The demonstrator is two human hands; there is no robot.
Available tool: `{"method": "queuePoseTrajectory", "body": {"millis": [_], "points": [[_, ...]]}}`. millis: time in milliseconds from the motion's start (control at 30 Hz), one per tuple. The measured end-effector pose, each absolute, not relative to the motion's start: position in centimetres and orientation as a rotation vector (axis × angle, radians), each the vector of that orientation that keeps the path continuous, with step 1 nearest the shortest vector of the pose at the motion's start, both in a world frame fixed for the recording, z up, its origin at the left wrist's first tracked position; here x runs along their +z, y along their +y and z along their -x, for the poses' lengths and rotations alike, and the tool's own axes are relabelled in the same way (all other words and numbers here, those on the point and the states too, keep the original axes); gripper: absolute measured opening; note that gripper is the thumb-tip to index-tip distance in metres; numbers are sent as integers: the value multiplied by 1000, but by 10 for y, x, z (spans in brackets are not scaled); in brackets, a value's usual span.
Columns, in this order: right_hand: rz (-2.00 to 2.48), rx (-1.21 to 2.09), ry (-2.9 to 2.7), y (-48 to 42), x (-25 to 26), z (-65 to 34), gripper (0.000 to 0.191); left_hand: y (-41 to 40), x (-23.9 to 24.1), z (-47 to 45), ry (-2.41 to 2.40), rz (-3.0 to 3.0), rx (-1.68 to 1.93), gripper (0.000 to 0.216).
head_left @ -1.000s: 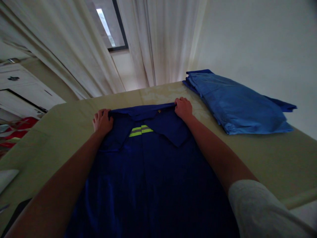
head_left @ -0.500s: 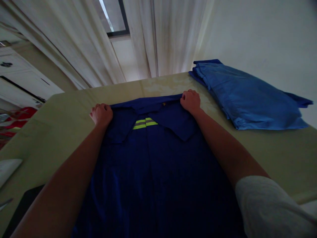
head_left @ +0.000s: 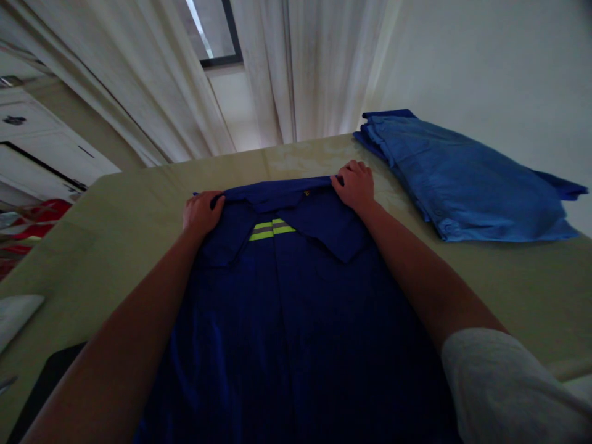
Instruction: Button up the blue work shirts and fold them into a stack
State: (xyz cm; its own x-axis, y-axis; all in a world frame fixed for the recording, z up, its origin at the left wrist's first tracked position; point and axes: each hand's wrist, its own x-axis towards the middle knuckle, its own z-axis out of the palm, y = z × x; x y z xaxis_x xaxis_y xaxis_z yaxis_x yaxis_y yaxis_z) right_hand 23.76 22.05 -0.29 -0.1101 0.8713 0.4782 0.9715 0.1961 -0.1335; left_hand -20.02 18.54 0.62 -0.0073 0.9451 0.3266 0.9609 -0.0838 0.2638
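A dark blue work jacket (head_left: 287,308) with a centre seam lies spread flat before me. Near its far end, two folded flaps part around a yellow-green and grey reflective strip (head_left: 272,229). My left hand (head_left: 202,211) is closed on the far edge at the left corner, thumb on the cloth. At the right end of the same edge, my right hand (head_left: 355,183) is also closed on the fabric, its fingers curled over the fold. The jacket's near end runs out of view.
A pile of folded blue garments (head_left: 481,179) lies on the table (head_left: 115,246) at the right, by the wall. On the left are a white item (head_left: 18,314), a black flat object (head_left: 50,382) and red things (head_left: 39,222) past the edge. Curtains (head_left: 319,68) hang behind.
My left hand has slid inward to the right along the far edge, and its thumb now lies over the cloth. My right hand has shifted slightly left. The jacket has barely moved.
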Motion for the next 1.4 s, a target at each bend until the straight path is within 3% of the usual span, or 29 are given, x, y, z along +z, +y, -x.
{"method": "queuePoseTrajectory", "body": {"millis": [267,633,867,1033,1233,1400], "points": [[1660,-139,-2202,226,-3,-239,25,186,4,202,-2136,2006,-619,40],[1689,-198,-2211,222,2,-235,23,168,23,145,-1373,2718,-497,45],[1682,-197,-2231,224,2,-237,23,174,23,135,-1706,2681,-931,45],[1667,-182,-2243,224,3,-237,31,175,18,143,-1522,2806,-657,39],[1495,-183,-2251,223,-2,-237,47,167,8,134,-1566,2707,-380,61],[1523,-29,-2455,228,-9,-238,58,169,1,131,-1687,2753,-213,61]]}}
